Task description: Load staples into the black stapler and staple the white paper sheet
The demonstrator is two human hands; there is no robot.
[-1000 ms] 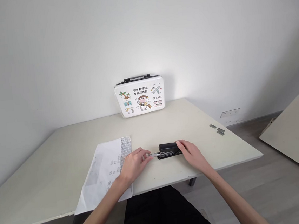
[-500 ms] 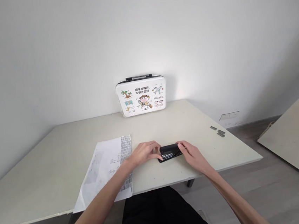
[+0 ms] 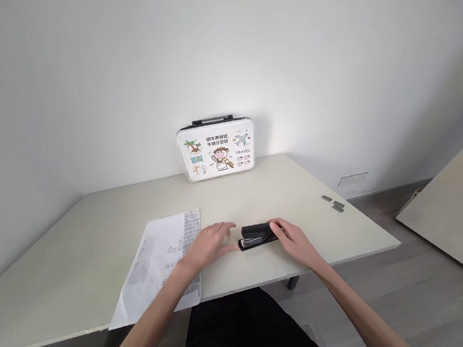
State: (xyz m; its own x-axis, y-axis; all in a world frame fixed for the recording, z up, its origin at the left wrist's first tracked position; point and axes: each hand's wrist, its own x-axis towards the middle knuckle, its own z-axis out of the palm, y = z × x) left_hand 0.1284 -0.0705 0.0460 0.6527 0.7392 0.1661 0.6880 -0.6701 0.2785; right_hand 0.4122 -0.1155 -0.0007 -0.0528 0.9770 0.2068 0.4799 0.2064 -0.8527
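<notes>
A black stapler (image 3: 257, 235) is above the table's front part, its nose pointing left. My right hand (image 3: 293, 239) grips its rear end, with the thumb on top. Just left of the nose, my left hand (image 3: 214, 244) is open, thumb and fingers apart and slightly blurred, nothing between them. Under and beside my left forearm lies a stack of printed paper sheets (image 3: 153, 257), its near edge hanging over the table's front. Several grey staple strips (image 3: 336, 205) lie near the table's right edge.
A white cartoon-printed case (image 3: 217, 150) with a black handle stands against the wall at the back of the pale table (image 3: 87, 247). A wall socket plate (image 3: 353, 179) and a leaning pale board (image 3: 457, 217) are at the right.
My left hand has come off the stapler's nose and moved left, its fingers spreading. My right hand still holds the stapler. The view has shifted slightly.
</notes>
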